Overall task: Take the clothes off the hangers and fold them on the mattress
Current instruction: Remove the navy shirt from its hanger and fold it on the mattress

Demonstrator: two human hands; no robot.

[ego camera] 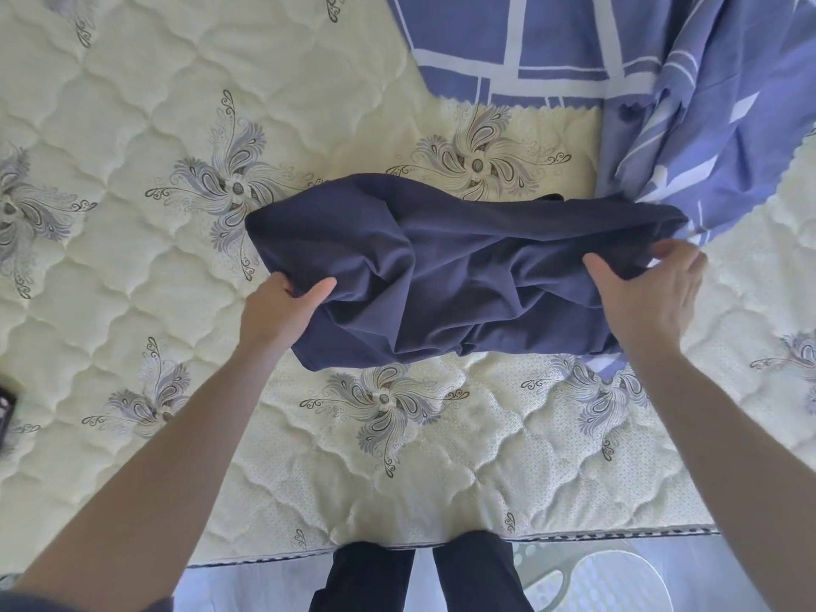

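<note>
Navy garment (446, 276) stretches between left hand (278, 309) and right hand (649, 293), both gripping.

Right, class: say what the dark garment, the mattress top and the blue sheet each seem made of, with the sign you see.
Garment: probably soft knit cotton, matte navy; it slumps in loose rounded folds.
Mattress top: quilted cream fabric, faint sheen; stitched wavy lines puff it up.
Sheet: thin woven cloth, matte, maybe cotton; crisp creases, white printed lines.
</note>
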